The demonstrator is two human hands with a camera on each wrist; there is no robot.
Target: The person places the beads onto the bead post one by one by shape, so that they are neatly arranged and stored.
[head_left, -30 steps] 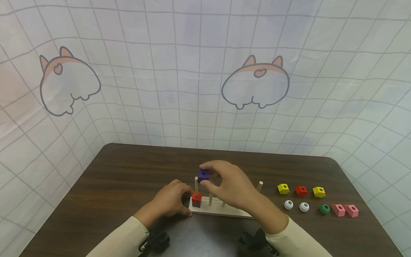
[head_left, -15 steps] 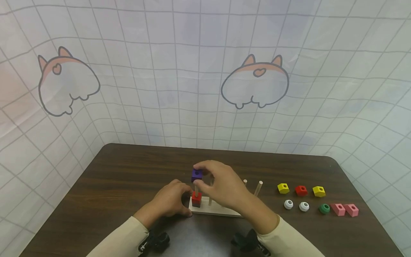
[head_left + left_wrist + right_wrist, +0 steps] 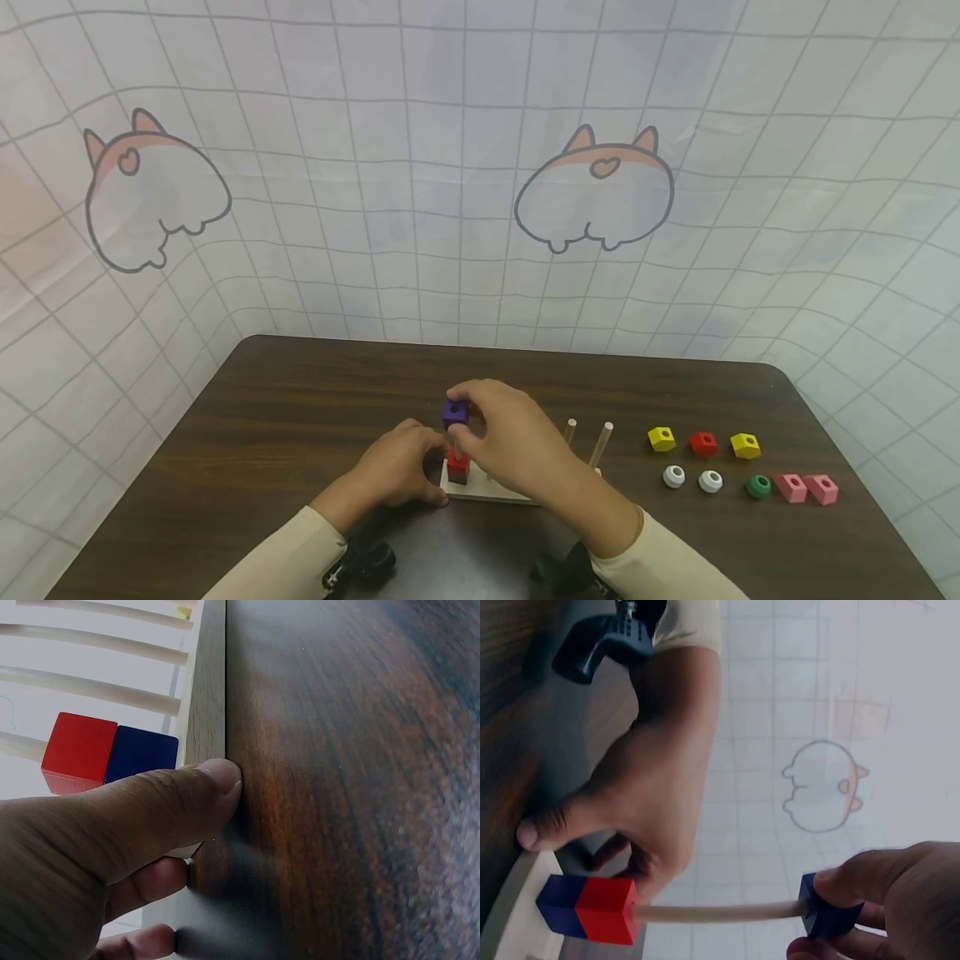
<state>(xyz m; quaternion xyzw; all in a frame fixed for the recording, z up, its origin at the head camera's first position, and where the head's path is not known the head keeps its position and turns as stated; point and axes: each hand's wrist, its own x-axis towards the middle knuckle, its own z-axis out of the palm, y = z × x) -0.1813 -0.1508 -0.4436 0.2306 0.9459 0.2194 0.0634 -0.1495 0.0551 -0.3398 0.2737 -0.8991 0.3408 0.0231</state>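
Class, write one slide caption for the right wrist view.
Right hand pinching a blue block at the tip of a peg, above a red block on another blue block.

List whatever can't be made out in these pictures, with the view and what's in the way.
Head view: much of the wooden base, hidden behind the right hand.
Right wrist view: the tip of the peg, hidden by the held block.
Left wrist view: the rear of the left hand, cut off by the picture's edge; the yellow thing, too small to identify.

Pegs (image 3: 601, 445) obstruct beside right hand (image 3: 513, 435) — far tabletop (image 3: 345, 371) free.
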